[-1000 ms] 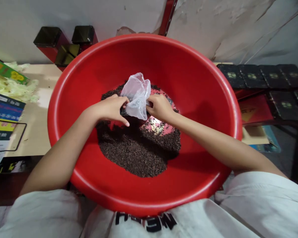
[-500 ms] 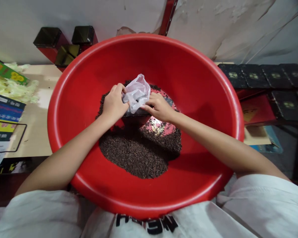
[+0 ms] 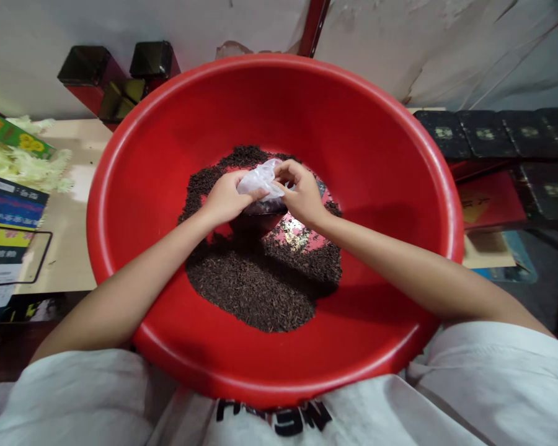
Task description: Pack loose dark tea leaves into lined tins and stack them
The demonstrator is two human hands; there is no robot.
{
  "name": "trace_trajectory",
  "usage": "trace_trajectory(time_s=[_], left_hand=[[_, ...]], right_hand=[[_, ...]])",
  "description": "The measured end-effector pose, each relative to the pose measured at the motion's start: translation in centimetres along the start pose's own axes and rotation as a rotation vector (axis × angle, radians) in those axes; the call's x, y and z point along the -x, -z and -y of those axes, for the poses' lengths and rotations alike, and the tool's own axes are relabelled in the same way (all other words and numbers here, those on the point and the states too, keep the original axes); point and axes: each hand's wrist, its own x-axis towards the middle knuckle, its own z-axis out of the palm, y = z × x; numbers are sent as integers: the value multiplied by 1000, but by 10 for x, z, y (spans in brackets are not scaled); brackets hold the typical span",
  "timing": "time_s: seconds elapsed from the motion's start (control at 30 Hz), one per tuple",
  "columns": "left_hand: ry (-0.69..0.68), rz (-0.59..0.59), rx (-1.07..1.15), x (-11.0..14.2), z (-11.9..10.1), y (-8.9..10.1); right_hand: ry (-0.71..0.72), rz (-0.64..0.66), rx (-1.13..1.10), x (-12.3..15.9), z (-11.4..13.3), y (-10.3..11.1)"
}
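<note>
Inside a big red plastic basin (image 3: pixel 381 248), dark loose tea leaves (image 3: pixel 255 291) lie heaped over the bottom. A dark tin (image 3: pixel 255 224) stands among the leaves, its mouth lined with a clear plastic bag (image 3: pixel 260 179). My left hand (image 3: pixel 232 195) grips the left side of the bag's gathered top, fingers closed. From the right, my right hand (image 3: pixel 302 192) pinches the bag's other side between thumb and fingers. Most of the tin's body is hidden under my hands and in shadow.
Open tins (image 3: pixel 86 68) stand behind the basin at the left. Closed black-lidded tins (image 3: pixel 483 133) line the right side. On the wooden table (image 3: pixel 74 248) at left lie a green box (image 3: pixel 16 133), pale flowers (image 3: pixel 51 170) and printed packaging (image 3: pixel 9 229).
The bag's top, puffed up before, is now pressed down and bunched lower over the tin. My right hand has risen slightly and turned inward onto the bag.
</note>
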Motion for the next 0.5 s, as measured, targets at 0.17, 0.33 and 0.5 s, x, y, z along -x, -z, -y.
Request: trace_trajectory(time_s=[0.17,0.33,0.5], left_hand=[[78,-213,143,5,-2,-8],[116,-346,278,10,-4,-14],[43,-432,285,12,0,-21]], right_hand=[[28,-93,66,-5,-4,12],[201,195,201,1,-3,14],[134,14,272,25,-19,-5]])
